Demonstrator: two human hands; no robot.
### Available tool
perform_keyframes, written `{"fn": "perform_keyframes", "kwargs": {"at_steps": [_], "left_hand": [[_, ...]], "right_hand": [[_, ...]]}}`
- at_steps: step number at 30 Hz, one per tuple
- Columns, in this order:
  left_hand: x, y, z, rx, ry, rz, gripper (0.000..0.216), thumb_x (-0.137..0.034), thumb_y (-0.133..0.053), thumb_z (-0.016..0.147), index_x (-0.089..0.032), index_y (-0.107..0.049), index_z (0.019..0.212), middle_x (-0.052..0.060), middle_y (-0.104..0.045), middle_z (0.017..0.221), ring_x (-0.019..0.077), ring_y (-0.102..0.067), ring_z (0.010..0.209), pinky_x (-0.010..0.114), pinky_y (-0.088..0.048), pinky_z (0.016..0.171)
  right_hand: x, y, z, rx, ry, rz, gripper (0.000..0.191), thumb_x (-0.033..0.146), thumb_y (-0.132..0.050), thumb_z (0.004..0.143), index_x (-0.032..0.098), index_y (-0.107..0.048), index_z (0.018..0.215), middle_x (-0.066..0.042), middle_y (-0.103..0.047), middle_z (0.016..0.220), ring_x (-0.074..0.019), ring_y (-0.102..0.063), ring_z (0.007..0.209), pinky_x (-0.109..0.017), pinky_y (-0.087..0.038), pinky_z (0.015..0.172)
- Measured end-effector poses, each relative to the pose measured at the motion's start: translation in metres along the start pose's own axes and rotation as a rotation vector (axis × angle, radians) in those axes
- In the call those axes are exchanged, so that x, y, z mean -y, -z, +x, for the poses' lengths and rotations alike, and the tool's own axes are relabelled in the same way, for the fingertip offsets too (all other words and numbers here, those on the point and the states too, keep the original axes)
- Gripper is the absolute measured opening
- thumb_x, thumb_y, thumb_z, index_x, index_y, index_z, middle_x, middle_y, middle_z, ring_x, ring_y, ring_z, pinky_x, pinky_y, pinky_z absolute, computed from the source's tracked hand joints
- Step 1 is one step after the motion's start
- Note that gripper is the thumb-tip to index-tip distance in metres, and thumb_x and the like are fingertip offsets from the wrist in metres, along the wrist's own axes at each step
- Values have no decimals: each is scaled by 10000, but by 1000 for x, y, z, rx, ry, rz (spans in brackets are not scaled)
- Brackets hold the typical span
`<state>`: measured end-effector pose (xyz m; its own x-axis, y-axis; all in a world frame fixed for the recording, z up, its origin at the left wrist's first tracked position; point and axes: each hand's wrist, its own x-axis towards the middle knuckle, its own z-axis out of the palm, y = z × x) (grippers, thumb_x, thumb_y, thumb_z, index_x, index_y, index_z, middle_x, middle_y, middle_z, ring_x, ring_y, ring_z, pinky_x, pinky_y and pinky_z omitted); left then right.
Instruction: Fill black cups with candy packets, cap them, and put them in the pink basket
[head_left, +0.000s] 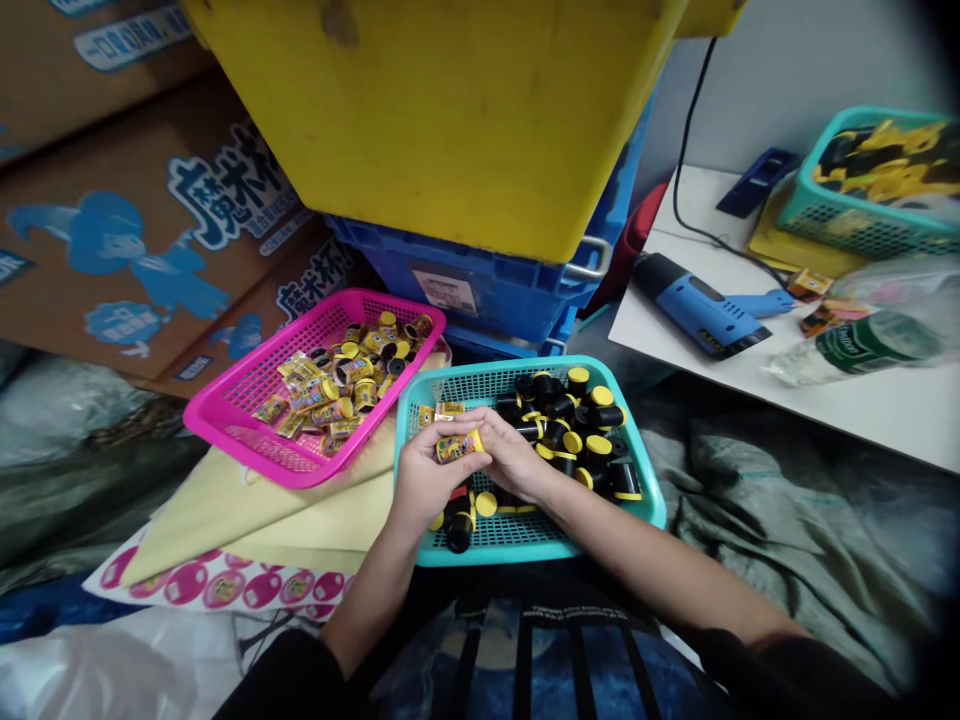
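Observation:
A small canister (457,447) with a yellow printed label lies sideways between my hands, above the teal basket (651,490). My left hand (421,478) is closed round its body. The fingers of my right hand (516,462) are closed on its right-hand end, partly hiding that end. Beneath and to the right, the basket holds many black canisters (559,405) with yellow lids. A few flat printed labels (448,409) lie just behind my left fingers. To the left, a pink basket (251,458) contains many labelled canisters (330,390).
A blue heat gun (701,305), a plastic bottle (862,345) and another teal basket (847,222) of black and yellow parts sit on the white table (817,415) at right. Yellow (465,120) and blue crates (390,265) stack ahead. Cardboard boxes (157,220) stand left.

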<state>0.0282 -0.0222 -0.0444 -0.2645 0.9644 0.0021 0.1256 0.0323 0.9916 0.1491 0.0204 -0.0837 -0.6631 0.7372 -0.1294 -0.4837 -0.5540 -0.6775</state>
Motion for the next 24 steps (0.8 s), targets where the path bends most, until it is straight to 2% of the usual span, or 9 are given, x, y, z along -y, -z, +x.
{"fn": "perform_keyframes", "kwargs": {"at_steps": [3, 7, 10, 14, 18, 21, 24], "left_hand": [[4, -1, -1, -49, 12, -10, 267, -207, -800, 566, -183, -687, 807, 35, -734, 871, 187, -681, 863, 319, -533, 822], [3, -5, -1, -125, 6, -22, 282, -260, -789, 603, -173, -670, 844, 53, -729, 934, 200, -678, 914, 332, -538, 839], [-3, -3, 3, -99, 20, -9, 280, -326, -729, 694, -176, -664, 921, 60, -711, 982, 181, -682, 858, 312, -563, 769], [-14, 11, 9, 42, 66, -132, 308, -351, -703, 725, -191, -649, 982, 60, -677, 1066, 155, -680, 791, 276, -580, 671], [-17, 23, 10, 18, -10, -89, 282, -269, -760, 663, -183, -669, 915, 53, -699, 987, 193, -659, 927, 311, -560, 795], [-20, 26, 8, -18, -77, -60, 280, -246, -765, 654, -188, -678, 914, 37, -709, 944, 195, -657, 936, 340, -536, 856], [-29, 37, 7, -50, -183, 2, 255, -248, -759, 666, -199, -685, 906, 24, -715, 920, 178, -664, 902, 318, -531, 846]], "right_hand": [[-1, -1, 3, 7, 47, -104, 403, 560, -656, 747, 219, -567, 943, -26, -574, 988, -150, -557, 885, -292, -445, 786], [1, -7, 9, -49, 161, -382, 441, 639, -516, 803, 215, -556, 916, -14, -538, 922, -147, -525, 879, -302, -434, 835], [8, -12, 15, -29, 125, -420, 492, 683, -427, 819, 218, -529, 945, -2, -515, 850, -138, -518, 792, -291, -456, 765], [19, -17, 19, 76, 23, -251, 443, 604, -545, 809, 225, -522, 1036, -10, -533, 928, -129, -537, 806, -258, -467, 707], [25, -24, 21, 171, -47, -155, 456, 553, -671, 730, 229, -524, 1015, -17, -558, 964, -144, -562, 855, -293, -482, 773], [29, -31, 27, 192, -43, -212, 463, 570, -686, 702, 225, -525, 966, -3, -557, 902, -134, -558, 808, -290, -480, 753], [32, -36, 34, 227, 1, -391, 447, 579, -615, 767, 238, -530, 1044, -12, -567, 950, -140, -560, 844, -287, -473, 757]]}}
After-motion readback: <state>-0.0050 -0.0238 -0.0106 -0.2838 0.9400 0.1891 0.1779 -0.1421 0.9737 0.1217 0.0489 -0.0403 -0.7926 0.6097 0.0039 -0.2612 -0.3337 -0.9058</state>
